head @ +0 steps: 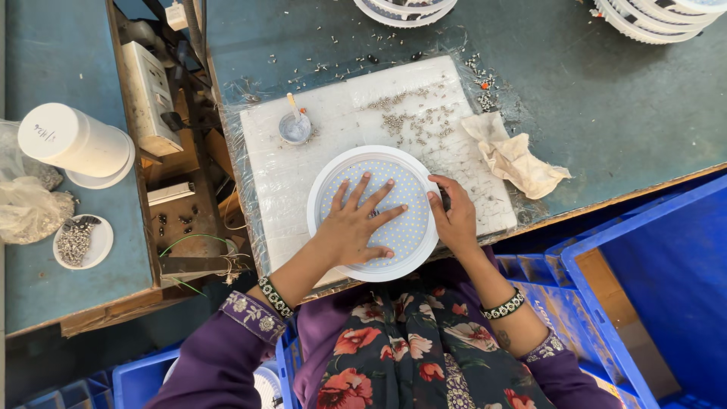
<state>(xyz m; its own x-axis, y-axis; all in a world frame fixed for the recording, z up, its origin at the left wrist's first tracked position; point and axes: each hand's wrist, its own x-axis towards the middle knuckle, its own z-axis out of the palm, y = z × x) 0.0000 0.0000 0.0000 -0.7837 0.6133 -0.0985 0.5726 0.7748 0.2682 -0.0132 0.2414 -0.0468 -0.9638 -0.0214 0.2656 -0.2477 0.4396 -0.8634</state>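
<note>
Lamp disc [401,227], round and white-rimmed with a grid of small pale dots on its face, lies flat on a white board [333,129] wrapped in clear film, at the near edge of a blue-grey bench [606,98]. Left hand [354,227] rests palm-down on the disc face, fingers spread wide and flat, gripping nothing. Right hand [457,220] sits at the disc's right rim, fingers curled around a small dark object [444,198], possibly a tool, too hidden to identify; its thumb touches the rim. Both wrists carry beaded bands.

On the board beyond the disc: loose screws [409,117] scattered in a patch, and a small round cup [294,127] with a stick standing in it. A crumpled cloth [515,155] lies just off the board's right edge. Stacked white discs [651,19] sit at the far edge of the bench. To the left, on a separate table, stand a white cylinder [72,140] and a shallow dish of screws [82,242]. Blue crates [651,280] stand at lower right.
</note>
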